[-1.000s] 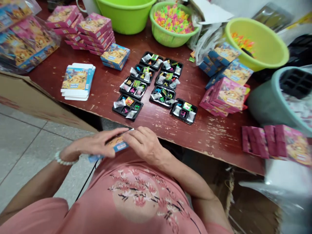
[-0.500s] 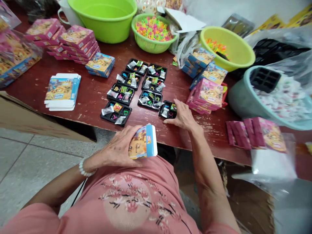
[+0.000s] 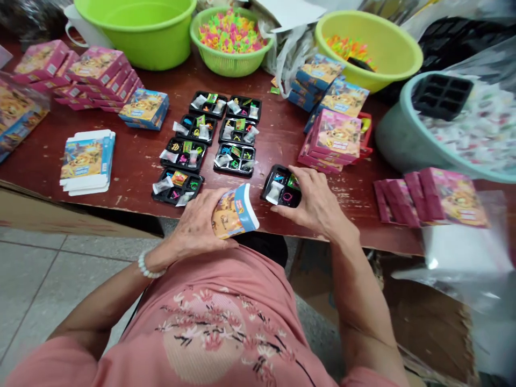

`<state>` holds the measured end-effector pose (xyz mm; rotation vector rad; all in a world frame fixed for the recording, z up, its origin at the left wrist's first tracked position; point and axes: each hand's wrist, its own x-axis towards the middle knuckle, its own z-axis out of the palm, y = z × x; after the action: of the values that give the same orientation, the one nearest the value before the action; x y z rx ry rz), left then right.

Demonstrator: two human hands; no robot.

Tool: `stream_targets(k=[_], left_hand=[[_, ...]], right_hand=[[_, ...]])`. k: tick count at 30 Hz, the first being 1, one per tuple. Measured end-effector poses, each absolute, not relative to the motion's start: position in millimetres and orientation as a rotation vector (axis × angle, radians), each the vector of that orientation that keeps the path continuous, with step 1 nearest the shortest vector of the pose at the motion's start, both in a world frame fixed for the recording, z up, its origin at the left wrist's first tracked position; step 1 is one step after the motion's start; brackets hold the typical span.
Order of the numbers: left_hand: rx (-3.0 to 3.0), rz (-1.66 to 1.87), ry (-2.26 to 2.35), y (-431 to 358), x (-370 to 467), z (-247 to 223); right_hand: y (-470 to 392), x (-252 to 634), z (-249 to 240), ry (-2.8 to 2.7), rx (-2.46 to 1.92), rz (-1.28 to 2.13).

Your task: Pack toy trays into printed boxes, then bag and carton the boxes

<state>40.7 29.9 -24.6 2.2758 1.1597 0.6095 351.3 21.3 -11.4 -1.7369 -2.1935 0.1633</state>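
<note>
My left hand (image 3: pixel 203 220) is wrapped round a blue-and-yellow printed carton (image 3: pixel 234 212), squeezing it so its white-edged end bows toward the right. At the table's front edge, my right hand (image 3: pixel 314 201) grips a black compartment tray (image 3: pixel 281 186) between thumb and fingers. That tray carries a white wrapped packet, a green packet and small coloured plastic pieces; its right part is hidden by the fingers. Left of it, several similar filled trays (image 3: pixel 234 159) stand in two columns on the table.
Flat cartons (image 3: pixel 86 161) lie at the left, near stacked pink boxes (image 3: pixel 99 67). Pink boxes (image 3: pixel 337 134) and blue boxes (image 3: pixel 318 72) stand right of the trays. Behind are a green basin (image 3: pixel 137 37), a basket of plastic pieces (image 3: pixel 229 62), a yellow basin (image 3: pixel 387 40) and a blue tub (image 3: pixel 397 129).
My right hand has drawn the black tray toward the table's front edge, away from the column. The carton in my left hand has tilted, and its end now bows open.
</note>
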Motion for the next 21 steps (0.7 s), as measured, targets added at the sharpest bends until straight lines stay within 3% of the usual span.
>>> stream_targets(k=[6, 14, 21], left_hand=[[2.446, 0.424, 1.291, 44.0, 65.9, -29.5], [2.618, 0.072, 1.188, 59.9, 77.4, -43.3], [2.648, 0.244, 1.195, 51.7, 70.7, -56.4]], right_hand=[[-2.1, 342.5, -5.6, -2.230, -1.596, 0.238], [15.0, 334.6, -49.3, -2.283, -1.447, 0.523], [5.3, 364.2, -60.4, -1.910, -1.487, 0.708]])
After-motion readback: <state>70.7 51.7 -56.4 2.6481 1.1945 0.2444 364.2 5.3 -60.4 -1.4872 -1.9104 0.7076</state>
